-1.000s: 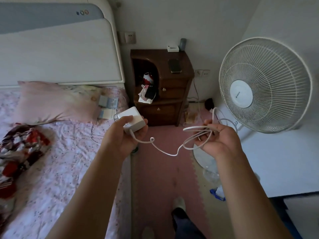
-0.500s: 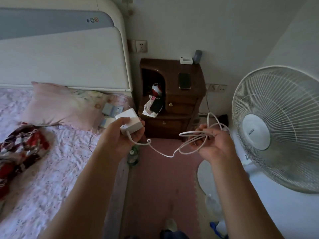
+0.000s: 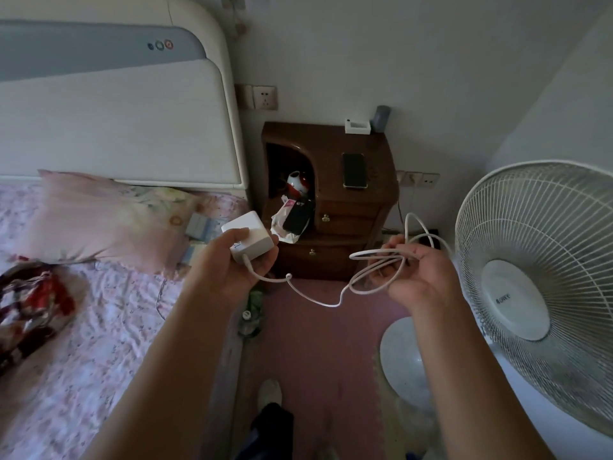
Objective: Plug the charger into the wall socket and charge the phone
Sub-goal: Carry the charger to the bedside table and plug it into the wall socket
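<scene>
My left hand is gripping the charger; my right hand is clutching its coiled cable.

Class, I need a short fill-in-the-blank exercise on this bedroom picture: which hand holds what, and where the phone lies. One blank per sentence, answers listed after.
1. The white charger block is held in the person's ____ hand.
2. The right hand holds the loose loops of the white ____.
3. The phone lies flat on top of the wooden ____.
4. The wall socket is set in the wall between the nightstand and the bed's ____.

Missing words: left; cable; nightstand; headboard
</scene>
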